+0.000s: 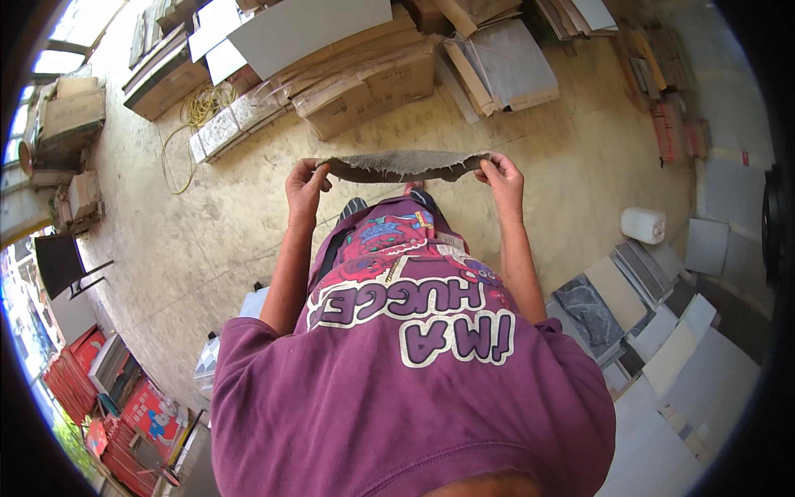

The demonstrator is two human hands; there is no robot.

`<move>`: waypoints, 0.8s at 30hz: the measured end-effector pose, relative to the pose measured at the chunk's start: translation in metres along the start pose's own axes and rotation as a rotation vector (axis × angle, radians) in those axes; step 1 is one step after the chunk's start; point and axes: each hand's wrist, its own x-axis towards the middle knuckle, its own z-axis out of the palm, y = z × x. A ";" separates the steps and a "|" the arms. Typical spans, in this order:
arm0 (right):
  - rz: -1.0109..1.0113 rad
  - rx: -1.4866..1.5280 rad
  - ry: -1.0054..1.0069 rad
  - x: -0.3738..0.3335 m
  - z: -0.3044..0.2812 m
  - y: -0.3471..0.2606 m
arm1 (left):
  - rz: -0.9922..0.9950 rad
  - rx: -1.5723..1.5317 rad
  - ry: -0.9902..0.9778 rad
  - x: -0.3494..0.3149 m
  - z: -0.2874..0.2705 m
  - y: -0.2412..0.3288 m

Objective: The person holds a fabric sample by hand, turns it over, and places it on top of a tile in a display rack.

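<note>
I see a thin grey slab (404, 165), rough on top and dark along its near edge, held level in the air in front of the chest, above the sandy floor (571, 157); I think it is a piece of tile or stone, though the edge-on view makes that hard to judge. My left hand (305, 187) pinches its left end, fingers curled over the top; my right hand (500, 179) is closed on the right end the same way, thumb side towards me. Both forearms rise from a purple printed shirt (414, 364), which hides everything directly below the slab except two dark shoe tips (389, 201). Beyond the slab, stacked cardboard boxes (364, 87) lie on the floor, with a large white sheet (306, 29) leaning over them and a coil of yellow cord (199, 103) to their left; a white plastic canister (643, 224) stands to the right, near leaning tiles (629, 298) partly cut off by the dark rim.
</note>
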 end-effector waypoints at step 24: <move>0.121 -0.086 -0.266 0.135 0.040 -0.023 | 0.010 -0.025 0.296 0.054 0.024 0.003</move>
